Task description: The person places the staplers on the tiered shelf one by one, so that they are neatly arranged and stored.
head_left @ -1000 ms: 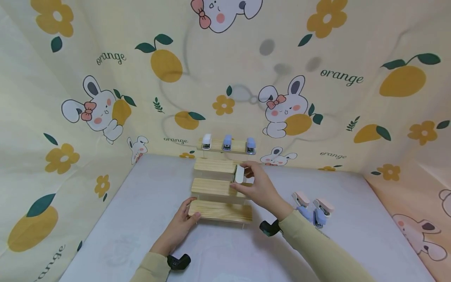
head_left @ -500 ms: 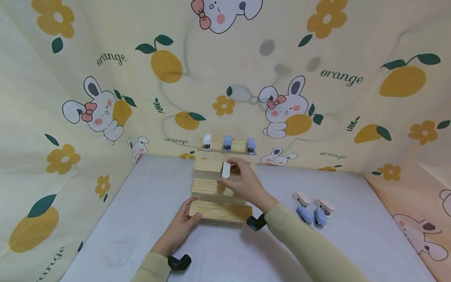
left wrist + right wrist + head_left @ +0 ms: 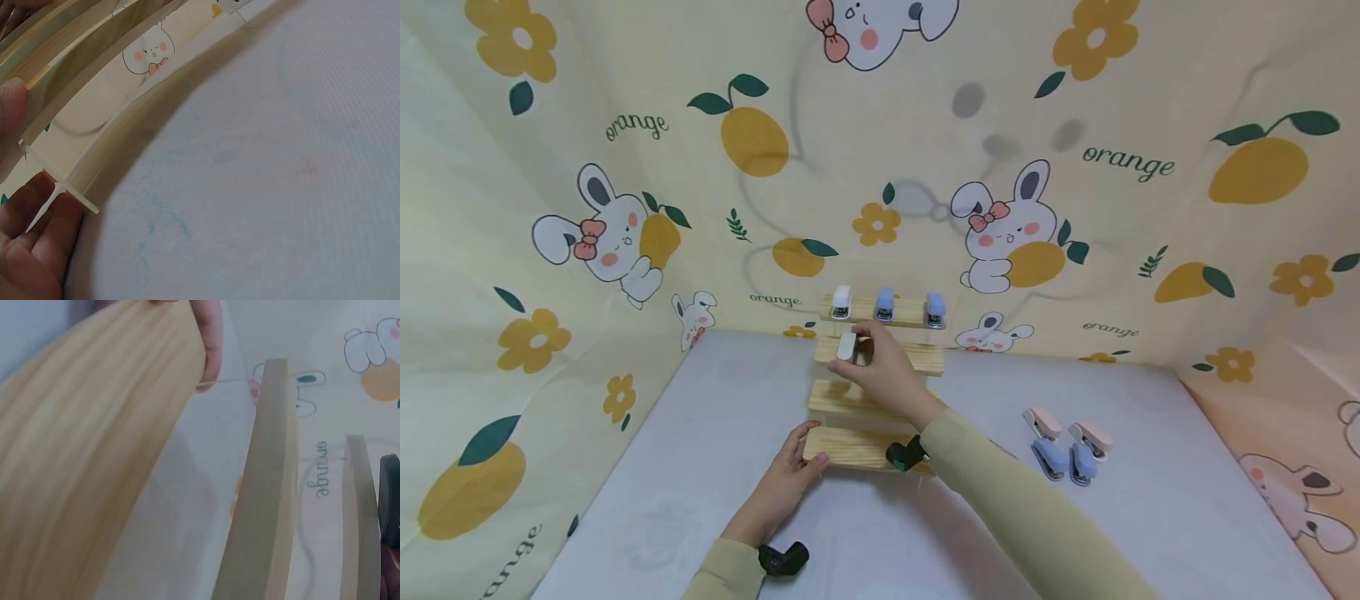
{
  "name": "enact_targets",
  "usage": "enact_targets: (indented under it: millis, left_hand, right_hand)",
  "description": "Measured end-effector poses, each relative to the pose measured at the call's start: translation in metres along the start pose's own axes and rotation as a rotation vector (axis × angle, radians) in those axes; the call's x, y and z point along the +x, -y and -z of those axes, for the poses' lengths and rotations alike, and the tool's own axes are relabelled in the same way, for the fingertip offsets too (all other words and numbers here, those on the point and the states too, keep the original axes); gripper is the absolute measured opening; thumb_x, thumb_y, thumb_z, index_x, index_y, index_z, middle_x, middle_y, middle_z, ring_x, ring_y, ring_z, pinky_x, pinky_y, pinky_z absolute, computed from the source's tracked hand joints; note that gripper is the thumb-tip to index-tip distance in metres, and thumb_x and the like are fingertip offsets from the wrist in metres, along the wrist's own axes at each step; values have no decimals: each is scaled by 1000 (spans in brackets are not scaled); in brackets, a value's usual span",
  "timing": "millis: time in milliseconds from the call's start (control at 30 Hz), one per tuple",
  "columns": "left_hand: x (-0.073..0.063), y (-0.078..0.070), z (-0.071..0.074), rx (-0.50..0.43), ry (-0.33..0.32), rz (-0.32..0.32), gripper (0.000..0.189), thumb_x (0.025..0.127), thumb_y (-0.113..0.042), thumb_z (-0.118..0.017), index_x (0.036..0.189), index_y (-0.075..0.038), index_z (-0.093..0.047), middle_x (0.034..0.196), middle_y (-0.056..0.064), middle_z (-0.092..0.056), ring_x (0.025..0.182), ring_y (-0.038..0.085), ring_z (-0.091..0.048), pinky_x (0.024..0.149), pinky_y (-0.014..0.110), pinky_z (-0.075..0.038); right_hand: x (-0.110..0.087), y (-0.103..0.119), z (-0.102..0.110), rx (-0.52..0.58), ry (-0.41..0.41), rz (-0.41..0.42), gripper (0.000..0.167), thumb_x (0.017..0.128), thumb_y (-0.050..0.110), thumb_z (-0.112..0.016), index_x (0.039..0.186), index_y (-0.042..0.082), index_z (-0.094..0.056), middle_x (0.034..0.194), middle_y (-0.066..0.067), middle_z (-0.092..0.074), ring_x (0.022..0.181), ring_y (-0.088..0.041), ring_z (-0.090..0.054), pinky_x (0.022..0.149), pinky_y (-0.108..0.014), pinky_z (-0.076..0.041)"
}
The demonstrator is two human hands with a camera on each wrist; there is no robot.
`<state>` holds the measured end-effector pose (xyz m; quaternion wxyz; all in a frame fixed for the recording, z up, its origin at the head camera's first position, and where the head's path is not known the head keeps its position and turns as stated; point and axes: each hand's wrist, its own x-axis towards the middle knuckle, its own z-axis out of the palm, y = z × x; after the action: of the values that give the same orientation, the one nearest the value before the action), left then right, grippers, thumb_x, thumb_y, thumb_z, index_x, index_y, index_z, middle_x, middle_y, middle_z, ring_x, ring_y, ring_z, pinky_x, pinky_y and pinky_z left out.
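A white mini stapler [image 3: 847,347] is pinched between the thumb and fingers of my right hand [image 3: 891,375], at the left end of the second-highest board of a wooden tiered stand [image 3: 846,447]. Whether it touches the board cannot be told. Its dark underside edge shows at the right border of the right wrist view. My left hand [image 3: 786,479] grips the left end of the lowest board, thumb on top; in the left wrist view its fingers [image 3: 53,231] lie by the clear side support. On the top board stand a white stapler [image 3: 841,302] and two blue staplers [image 3: 885,303].
On the white tabletop [image 3: 700,417], right of the stand, lie two pink staplers [image 3: 1091,438] and two blue staplers [image 3: 1049,459]. A printed cloth [image 3: 865,125] forms the walls behind and beside. My right forearm crosses over the stand's lower right side.
My right hand has carried the white stapler leftward along the stand, from the right end to the left end of the second-highest board. My left hand has stayed in place.
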<state>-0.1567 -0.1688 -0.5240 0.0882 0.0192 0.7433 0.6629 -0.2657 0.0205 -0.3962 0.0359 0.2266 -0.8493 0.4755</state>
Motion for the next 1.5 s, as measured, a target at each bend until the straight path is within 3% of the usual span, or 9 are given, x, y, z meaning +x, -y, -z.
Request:
enact_targets:
  millis: [300, 633, 833, 1033, 1367, 1500]
  left_hand:
    - [0, -1, -3, -6, 8, -15, 63, 92, -38, -64, 146, -32, -30, 154, 5, -33, 134, 25, -38, 110, 50, -26]
    - [2, -2, -4, 36, 11, -14, 65, 91, -42, -64, 145, -34, -29, 156, 8, -28, 126, 25, -47, 107, 51, -30]
    - [2, -1, -2, 40, 0, -9, 65, 91, -43, -64, 145, -34, -30, 156, 9, -27, 130, 26, -43, 109, 52, -27]
    - [1, -2, -3, 5, 2, -11, 62, 94, -36, -63, 146, -30, -30, 155, 9, -30, 129, 25, -44, 106, 49, -33]
    - [0, -2, -4, -27, 7, -5, 64, 93, -35, -64, 146, -29, -29, 156, 9, -27, 137, 27, -35, 110, 49, -29]
    - [0, -1, -2, -28, 1, -10, 65, 93, -34, -64, 147, -28, -28, 156, 9, -28, 136, 28, -36, 109, 49, -29]
  right_hand:
    - [7, 2, -6, -63, -32, -42, 69, 79, 55, -73, 127, 14, -46, 123, 0, -53, 104, -15, -53, 89, -32, -47]
    - [5, 2, 1, -184, -17, -1, 66, 80, 42, -78, 128, 10, -47, 124, -5, -55, 113, -17, -52, 97, -34, -44]
    - [9, 4, -5, -224, -29, -27, 70, 81, 49, -75, 131, 10, -47, 128, -6, -55, 116, -21, -51, 99, -36, -43]
    - [9, 1, -9, -260, -45, -40, 70, 80, 51, -75, 131, 10, -49, 128, -6, -55, 118, -27, -50, 100, -40, -41]
    - [-13, -10, 11, -274, -20, -5, 62, 83, 45, -74, 130, 11, -52, 126, 0, -58, 118, -20, -51, 100, -36, -41]
    - [-31, -17, 27, -210, -21, 35, 55, 86, 38, -74, 130, 11, -53, 123, 2, -58, 116, -16, -52, 99, -36, -43]
